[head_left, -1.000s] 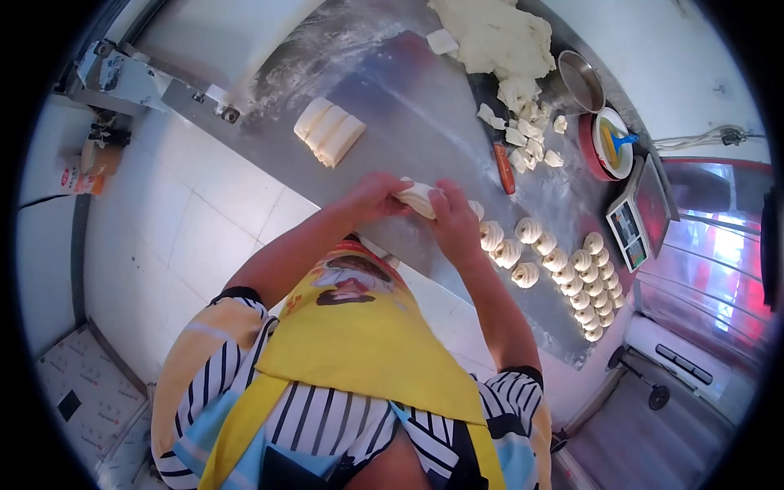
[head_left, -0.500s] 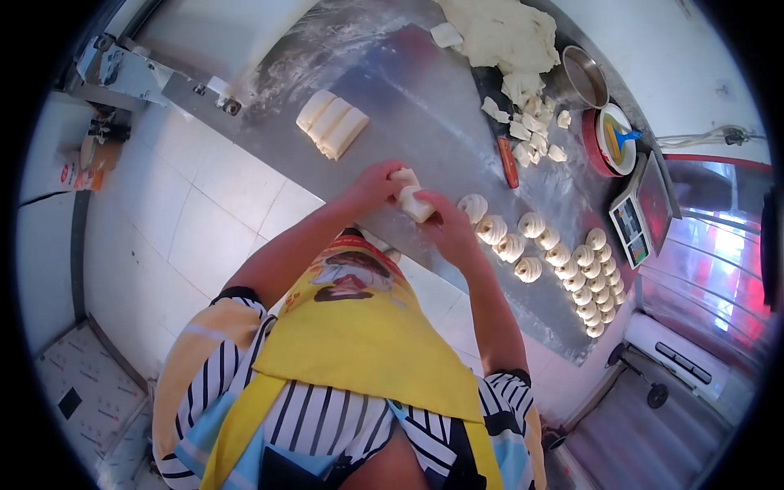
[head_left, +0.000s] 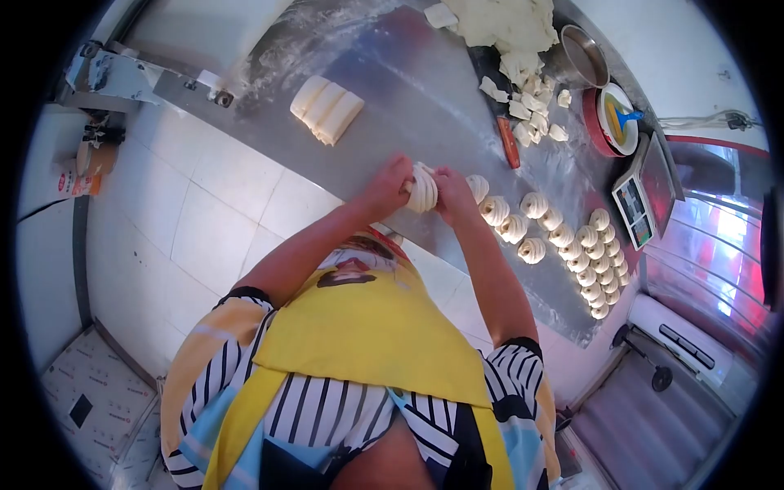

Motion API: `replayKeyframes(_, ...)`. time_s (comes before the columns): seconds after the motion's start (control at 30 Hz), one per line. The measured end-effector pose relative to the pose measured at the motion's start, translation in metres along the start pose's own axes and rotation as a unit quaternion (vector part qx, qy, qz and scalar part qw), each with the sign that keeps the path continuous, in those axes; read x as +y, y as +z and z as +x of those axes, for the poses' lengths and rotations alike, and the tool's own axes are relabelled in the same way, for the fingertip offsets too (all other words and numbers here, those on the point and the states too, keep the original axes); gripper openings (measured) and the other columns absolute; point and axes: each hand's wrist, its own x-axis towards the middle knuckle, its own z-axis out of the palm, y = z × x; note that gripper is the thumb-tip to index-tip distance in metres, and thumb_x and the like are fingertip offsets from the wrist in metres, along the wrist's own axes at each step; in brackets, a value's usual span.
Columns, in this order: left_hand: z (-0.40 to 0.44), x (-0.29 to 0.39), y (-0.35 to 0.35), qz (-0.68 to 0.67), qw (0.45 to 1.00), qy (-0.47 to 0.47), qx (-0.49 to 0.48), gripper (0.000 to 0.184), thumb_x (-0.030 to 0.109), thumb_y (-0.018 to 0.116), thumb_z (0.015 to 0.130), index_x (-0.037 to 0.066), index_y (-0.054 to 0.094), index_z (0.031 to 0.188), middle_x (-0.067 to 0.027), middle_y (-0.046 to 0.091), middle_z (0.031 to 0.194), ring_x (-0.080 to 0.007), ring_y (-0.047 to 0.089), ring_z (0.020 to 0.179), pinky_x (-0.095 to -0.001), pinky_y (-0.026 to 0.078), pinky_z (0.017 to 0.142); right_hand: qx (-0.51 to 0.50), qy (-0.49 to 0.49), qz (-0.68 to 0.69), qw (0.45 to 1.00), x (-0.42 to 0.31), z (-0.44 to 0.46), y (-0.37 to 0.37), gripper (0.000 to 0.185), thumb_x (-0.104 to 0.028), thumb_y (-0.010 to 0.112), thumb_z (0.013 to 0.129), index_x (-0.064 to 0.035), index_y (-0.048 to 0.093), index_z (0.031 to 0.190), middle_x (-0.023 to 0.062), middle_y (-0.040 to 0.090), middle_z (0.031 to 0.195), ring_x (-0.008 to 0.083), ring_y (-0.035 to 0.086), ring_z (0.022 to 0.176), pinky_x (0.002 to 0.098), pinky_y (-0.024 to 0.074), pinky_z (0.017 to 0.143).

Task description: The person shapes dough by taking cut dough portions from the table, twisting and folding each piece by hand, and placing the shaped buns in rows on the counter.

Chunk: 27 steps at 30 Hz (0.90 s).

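Between my two hands, near the front edge of the metal table, is a twisted dough roll point(head_left: 422, 189) with ridged layers showing. My left hand point(head_left: 391, 185) grips its left end, fingers curled. At the opposite end my right hand point(head_left: 451, 194) pinches it. Just right of that hand, shaped dough rolls point(head_left: 494, 210) with the same spiral ridges sit in loose rows. Up and to the left lie a few plain cut dough pieces point(head_left: 327, 109) side by side.
At the back lies a large dough sheet point(head_left: 506, 28) with torn scraps point(head_left: 532, 106). A knife point(head_left: 508, 143) with an orange-brown handle is beside them. Along the right edge stand a metal pot point(head_left: 585, 55), a bowl point(head_left: 618, 122) with a blue-handled brush, and a digital scale point(head_left: 634, 211).
The dough between my hands was a smooth, stretched piece and is now a twisted, ridged roll. My hands have drawn closer together and sit more upright around it.
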Motion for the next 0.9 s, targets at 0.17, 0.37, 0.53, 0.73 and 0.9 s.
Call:
replayKeyframes(0.17,0.01,-0.019,0.007,-0.082,0.992,-0.083,-0.052,0.023,0.004,0.063,0.074,0.004,0.056,0.096,-0.0068,0.052,0.083,-0.015,0.051,0.075,-0.0275,0.043,0.063,-0.027,0.099,-0.082,0.991,-0.013,-0.016,0.006,0.028,-0.033,0.054,0.089,-0.0112,0.056,0.107,0.0059,0.06,0.091,0.0162,0.061,0.073,0.0293,0.0534,0.058)
replayKeyframes(0.37,0.003,-0.036,0.011,-0.159,0.934,-0.276,-0.161,0.021,0.01,0.063,0.078,0.003,0.057,0.097,-0.0076,0.058,0.073,-0.0163,0.054,0.065,-0.0285,0.044,0.059,-0.021,0.061,-0.087,0.994,0.024,-0.007,-0.012,0.036,-0.039,0.048,0.09,-0.0084,0.056,0.108,0.0046,0.059,0.077,0.0136,0.059,0.063,0.0285,0.0522,0.055)
replayKeyframes(0.53,-0.007,-0.073,0.027,-0.036,0.965,-0.213,-0.15,0.026,0.017,0.065,0.078,0.003,0.054,0.098,-0.0143,0.061,0.078,-0.024,0.059,0.071,-0.0346,0.047,0.064,-0.087,-0.012,-0.109,0.99,0.047,0.005,-0.022,0.027,-0.026,0.052,0.09,-0.0036,0.052,0.106,0.006,0.058,0.072,0.0137,0.057,0.056,0.0274,0.0499,0.05)
replayKeyframes(0.73,-0.01,-0.075,0.026,0.001,0.955,-0.241,-0.174,0.023,0.013,0.061,0.078,0.004,0.05,0.097,-0.0152,0.061,0.076,-0.0261,0.062,0.067,-0.0366,0.047,0.058,0.014,-0.124,-0.367,0.922,0.057,0.005,-0.013,0.021,-0.011,0.055,0.084,-0.005,0.046,0.102,0.006,0.057,0.069,0.0128,0.055,0.05,0.0263,0.0446,0.044)
replayKeyframes(0.9,-0.006,-0.053,0.017,-0.09,0.912,-0.349,-0.197,0.022,-0.003,0.053,0.075,0.004,0.046,0.095,-0.0156,0.059,0.074,-0.0257,0.059,0.049,-0.0342,0.048,0.041,0.011,-0.032,-0.204,0.978,0.058,0.008,-0.013,0.02,-0.004,0.056,0.078,-0.0055,0.045,0.095,0.008,0.058,0.067,0.014,0.055,0.046,0.028,0.0421,0.038)
